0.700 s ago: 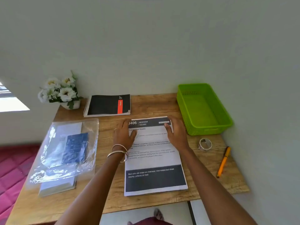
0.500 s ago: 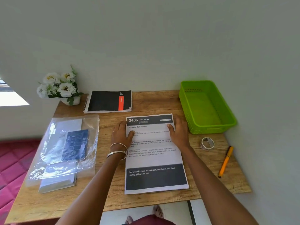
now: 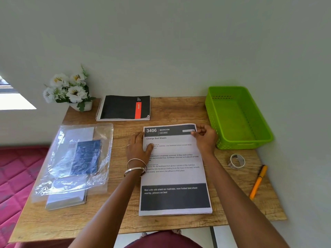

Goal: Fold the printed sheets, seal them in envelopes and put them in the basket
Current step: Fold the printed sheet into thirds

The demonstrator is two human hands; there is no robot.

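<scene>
both hands on the printed sheets [image 3: 174, 169]: left hand [image 3: 138, 149] flat, right hand [image 3: 205, 138] pinching.

A small home desk corner. A wooden tabletop [image 3: 179, 108] stands against plain pale walls, with a pot of white flowers [image 3: 69, 90], a spiral notebook [image 3: 123, 108], an orange pen [image 3: 258, 181] and a green basket [image 3: 238, 119]. A pink quilted bed [image 3: 16, 174] lies just beside it.

Left edge of printed sheets [image 3: 174, 169] under left hand [image 3: 138, 149]; envelopes [image 3: 68, 199] obscured by glary plastic bag [image 3: 75, 158].
</scene>
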